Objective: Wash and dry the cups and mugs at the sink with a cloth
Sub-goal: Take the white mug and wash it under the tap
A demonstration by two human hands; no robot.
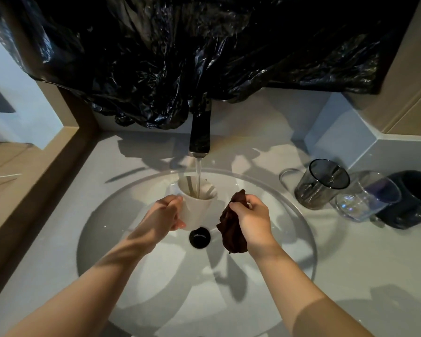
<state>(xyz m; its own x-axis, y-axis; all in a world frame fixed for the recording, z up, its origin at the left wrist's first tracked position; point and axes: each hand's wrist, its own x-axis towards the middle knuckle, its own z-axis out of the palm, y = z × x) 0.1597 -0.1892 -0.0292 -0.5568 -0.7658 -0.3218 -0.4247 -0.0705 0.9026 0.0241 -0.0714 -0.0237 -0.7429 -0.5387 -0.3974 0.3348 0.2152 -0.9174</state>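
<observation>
My left hand [167, 212] grips the white mug [197, 201] by its side, holding it over the sink [289, 207] under the black faucet [199, 132], whose stream of water [198, 176] runs into it. My right hand [252, 216] pinches a bunched dark brown cloth [231, 229], hanging just beside the mug above the drain [199, 237]. On the tabletop [350, 251] to the right stand 3 more: a smoky glass cup [321, 184], a clear glass [367, 198] and a dark mug [413, 200].

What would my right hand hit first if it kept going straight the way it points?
Your right hand would probably meet the white cup under the tap, its brown cloth leading; depth is unclear.
</observation>
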